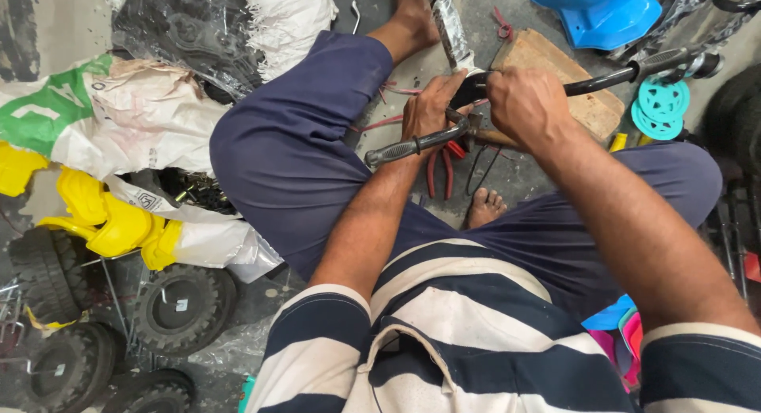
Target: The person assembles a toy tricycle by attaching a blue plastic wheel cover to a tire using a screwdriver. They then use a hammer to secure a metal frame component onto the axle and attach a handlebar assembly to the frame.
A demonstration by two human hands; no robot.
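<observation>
1. Two hands met over a black handlebar. The right hand was closed in a fist around the bar, forearm reaching in from the lower right.
2. Left hand was curled around the bar's near end and over a hammer; its grey-black handle stuck out leftward below the wrist. Which of the two the fingers actually clamped could not be made out.
3. Handlebar lay across a wooden block, its far end beside teal discs.
4. Red-handled pliers lay on the floor under the hands, jaws hidden.
5. Further out: blue plastic body part, cut off by the top edge; yellow plastic parts half wrapped in sacking; black toy wheels at lower left.
</observation>
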